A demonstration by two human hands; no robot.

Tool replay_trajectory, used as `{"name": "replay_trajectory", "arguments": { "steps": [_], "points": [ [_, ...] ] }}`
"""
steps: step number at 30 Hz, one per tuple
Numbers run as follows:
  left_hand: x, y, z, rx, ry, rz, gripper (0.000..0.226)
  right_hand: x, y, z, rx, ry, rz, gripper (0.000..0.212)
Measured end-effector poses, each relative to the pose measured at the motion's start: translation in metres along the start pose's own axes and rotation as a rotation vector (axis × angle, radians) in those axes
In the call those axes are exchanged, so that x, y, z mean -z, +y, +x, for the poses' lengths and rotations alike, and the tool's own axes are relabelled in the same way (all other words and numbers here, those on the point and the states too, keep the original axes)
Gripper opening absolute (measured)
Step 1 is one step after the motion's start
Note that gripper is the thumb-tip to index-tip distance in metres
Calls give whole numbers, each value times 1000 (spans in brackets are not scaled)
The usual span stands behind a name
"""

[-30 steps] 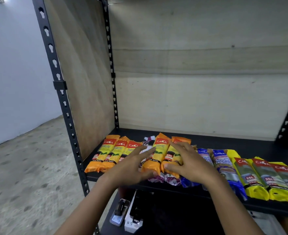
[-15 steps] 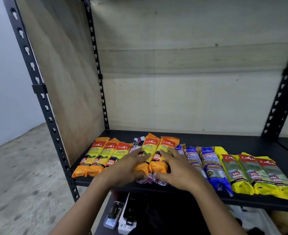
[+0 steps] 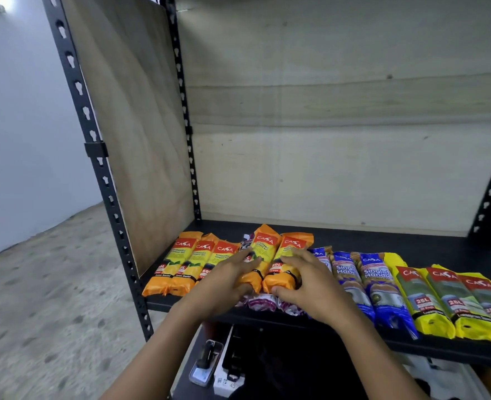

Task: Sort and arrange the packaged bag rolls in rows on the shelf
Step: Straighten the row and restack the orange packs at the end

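Two orange packs (image 3: 265,247) are lying side by side in the middle of the shelf (image 3: 383,241). They are long, plump sleeves of glossy, crinkled plastic, stacked on purple packs (image 3: 261,303) whose ends are poking out at the front lip. The left hand (image 3: 227,284) and right hand (image 3: 310,284) are flanking the pair. Each grip is half closed on a pack, with fingers lying along its outer side and the thumb hooking its near end. Three more orange packs (image 3: 186,261) are sitting just to the left, near the plywood side panel (image 3: 128,140). Blue packs (image 3: 377,281) and yellow packs (image 3: 446,301) are running off to the right, their near ends overhanging the front edge. A broad strip of dark shelf is showing behind the row.
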State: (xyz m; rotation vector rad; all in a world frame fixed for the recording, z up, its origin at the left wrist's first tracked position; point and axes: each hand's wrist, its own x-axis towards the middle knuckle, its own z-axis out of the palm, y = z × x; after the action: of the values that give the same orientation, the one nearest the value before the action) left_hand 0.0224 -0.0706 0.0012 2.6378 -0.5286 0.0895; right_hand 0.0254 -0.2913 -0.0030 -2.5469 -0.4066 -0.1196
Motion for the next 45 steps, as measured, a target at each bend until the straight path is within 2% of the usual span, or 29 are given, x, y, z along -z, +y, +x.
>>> {"name": "replay_trajectory", "arguments": {
  "steps": [11,21,28,31,34,37,39,45],
  "points": [
    [27,-58,-39,102,153,26,67,-25,-51,26,133,25,72,83],
    [36,-125,-62,152,288,-163,58,-73,-93,57,221,-68,69,81],
    [28,-137,-65,154,285,-195,60,-90,-102,62,240,-66,31,79],
    [29,-138,-65,140,240,-161,63,-90,-102,64,253,-104,-36,78],
    [35,-137,-65,134,203,-166,69,-85,-100,65,251,-175,-62,86],
    [40,-133,-64,182,273,-271,65,-79,-98,63,230,-253,-82,100],
    [40,-135,-61,229,339,-246,62,-78,-98,62,207,-266,-111,102],
    [39,-140,-47,289,283,-222,61,-77,-104,67,205,-255,-96,92]
  ]
}}
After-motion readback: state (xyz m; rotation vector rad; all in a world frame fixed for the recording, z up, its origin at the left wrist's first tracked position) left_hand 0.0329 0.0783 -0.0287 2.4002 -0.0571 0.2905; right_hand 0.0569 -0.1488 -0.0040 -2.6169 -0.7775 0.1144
